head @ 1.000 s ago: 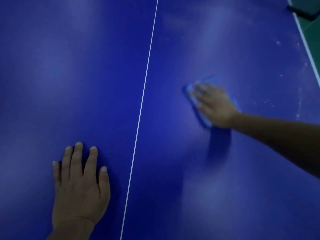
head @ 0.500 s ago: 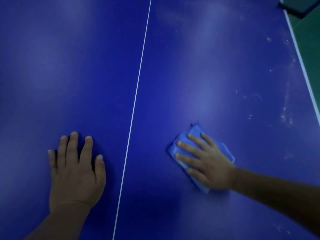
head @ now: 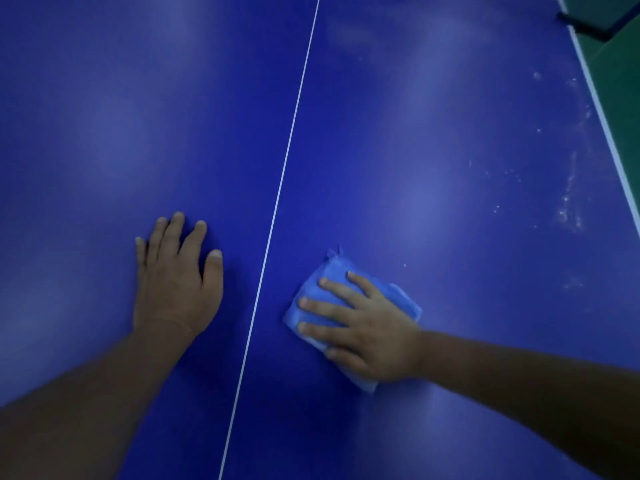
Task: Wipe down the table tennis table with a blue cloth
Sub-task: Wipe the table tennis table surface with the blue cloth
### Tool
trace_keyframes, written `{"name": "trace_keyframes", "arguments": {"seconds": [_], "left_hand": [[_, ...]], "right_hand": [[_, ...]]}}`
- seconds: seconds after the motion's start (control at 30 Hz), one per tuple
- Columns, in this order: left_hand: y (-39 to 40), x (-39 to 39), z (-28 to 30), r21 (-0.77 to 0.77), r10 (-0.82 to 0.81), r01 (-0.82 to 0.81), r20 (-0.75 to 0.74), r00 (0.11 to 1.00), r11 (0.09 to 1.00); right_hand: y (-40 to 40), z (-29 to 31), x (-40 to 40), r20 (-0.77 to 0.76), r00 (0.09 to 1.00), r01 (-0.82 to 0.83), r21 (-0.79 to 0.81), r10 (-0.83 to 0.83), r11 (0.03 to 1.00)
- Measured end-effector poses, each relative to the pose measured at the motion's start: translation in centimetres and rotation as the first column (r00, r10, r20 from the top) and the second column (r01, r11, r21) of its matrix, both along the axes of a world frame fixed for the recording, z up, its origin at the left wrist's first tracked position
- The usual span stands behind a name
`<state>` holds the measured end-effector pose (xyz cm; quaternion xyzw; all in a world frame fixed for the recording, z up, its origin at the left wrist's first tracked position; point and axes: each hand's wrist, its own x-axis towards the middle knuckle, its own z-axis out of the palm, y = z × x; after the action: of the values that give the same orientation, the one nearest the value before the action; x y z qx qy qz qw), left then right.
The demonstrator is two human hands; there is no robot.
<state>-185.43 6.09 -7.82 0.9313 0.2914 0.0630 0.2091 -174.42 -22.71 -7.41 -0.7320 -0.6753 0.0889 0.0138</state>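
Both hands flat on blue tabletop, cloth under right hand

Lower right of centre, right hand (head: 375,336) lies palm-down on folded blue cloth (head: 332,271), fingers (head: 337,285) straight and spread, pointing to the left of the frame, pressing the cloth flat against the tabletop (head: 415,133); no pinch, no curl. Cloth edges stick out above and left of the fingertips, one corner shows below the palm at lower centre-right, another past the wrist on the right. Cloth sits just right of the white centre line (head: 287,161), not touching it. Right forearm enters from the lower right corner.

Lower left of centre, left hand (head: 175,282) rests flat on bare tabletop, fingers (head: 175,230) straight, close together, slightly fanned, thumb out toward the line; holds nothing. Left forearm comes in from the lower left corner.

White centre line runs from top centre down to bottom centre, slanting left. Right side of frame: whitish specks and smears (head: 569,209) on the surface near the white edge line (head: 602,123). Upper right corner: green floor (head: 623,98) and a dark bar (head: 588,27), what it is unclear
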Motion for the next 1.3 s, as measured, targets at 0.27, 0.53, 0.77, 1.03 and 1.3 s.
{"name": "trace_keyframes", "arguments": {"seconds": [0.27,0.53,0.77,1.03,1.3], "left_hand": [[-3.3,-11.5,1.1,-0.014,-0.104,0.104,-0.02,0.994,0.994],[-4.7,-14.2,0.5,0.023,-0.256,0.262,-0.14,0.957,0.965],[-4.6,-13.9,0.6,0.039,-0.274,0.283,-0.158,0.949,0.958],[-4.6,-14.1,0.4,0.033,-0.27,0.279,-0.168,0.948,0.96],[-4.8,-14.1,0.4,0.062,-0.261,0.273,-0.162,0.952,0.96]], "right_hand": [[8.1,1.6,15.4,0.084,0.636,0.765,0.063,-0.767,0.641],[4.9,0.3,1.7,0.036,0.998,-0.046,0.017,0.045,0.999],[-0.5,2.6,17.8,0.11,0.385,0.918,0.057,-0.916,0.393],[-0.7,-0.3,-1.7,0.034,0.993,0.109,0.007,-0.109,0.994],[-0.8,1.1,12.4,0.048,0.436,0.895,0.083,-0.899,0.438]]}}
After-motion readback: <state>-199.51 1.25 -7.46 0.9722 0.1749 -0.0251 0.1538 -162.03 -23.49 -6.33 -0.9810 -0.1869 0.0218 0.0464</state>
